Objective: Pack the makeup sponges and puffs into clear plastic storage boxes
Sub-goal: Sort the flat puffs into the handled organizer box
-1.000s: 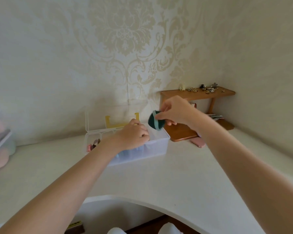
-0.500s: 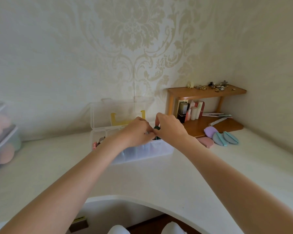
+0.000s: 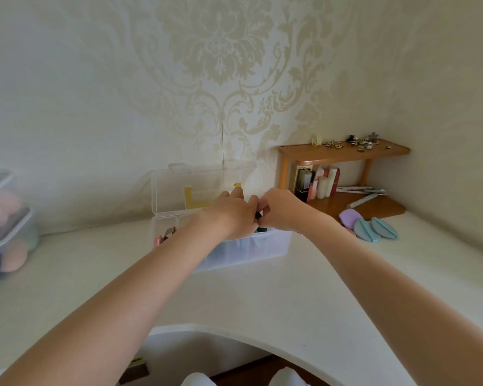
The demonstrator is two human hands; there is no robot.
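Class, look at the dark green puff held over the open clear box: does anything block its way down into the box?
Nothing visible does. Both the left hand and right hand pinch the dark green puff right above the clear box, whose lid stands open behind. The compartment beneath is hidden by the hands.

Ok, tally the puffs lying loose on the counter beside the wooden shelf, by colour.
Purple puff: 1
Blue-grey puffs: 2
Total: 3 in clear view; the right forearm may hide more.

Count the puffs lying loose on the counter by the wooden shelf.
3 plain: a lilac puff and two blue-grey puffs right of it. A pink edge beneath may be a fourth.
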